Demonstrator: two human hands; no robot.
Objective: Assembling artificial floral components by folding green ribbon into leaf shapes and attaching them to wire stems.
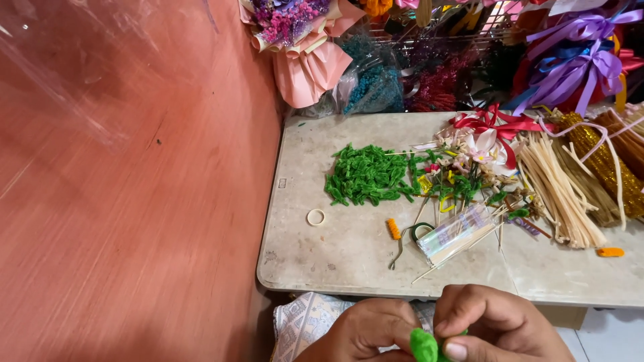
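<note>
Both hands meet at the bottom edge of the head view, below the table's front edge. My left hand (365, 332) and my right hand (500, 325) pinch a small fuzzy green pipe-cleaner piece (424, 345) between their fingertips. On the table (349, 258) above them lies a heap of similar green pipe-cleaner pieces (365, 175). A green stem with an orange fuzzy tip (394, 231) lies near the table's middle.
A small white ring (316, 216) lies left of centre. A clear packet of thin sticks (456, 234), a bundle of pale wooden sticks (557, 191), gold tinsel stems (604, 161), red ribbon (496, 124) and small flowers crowd the right. Bouquets (302, 40) stand behind. A red wall (134, 201) fills the left.
</note>
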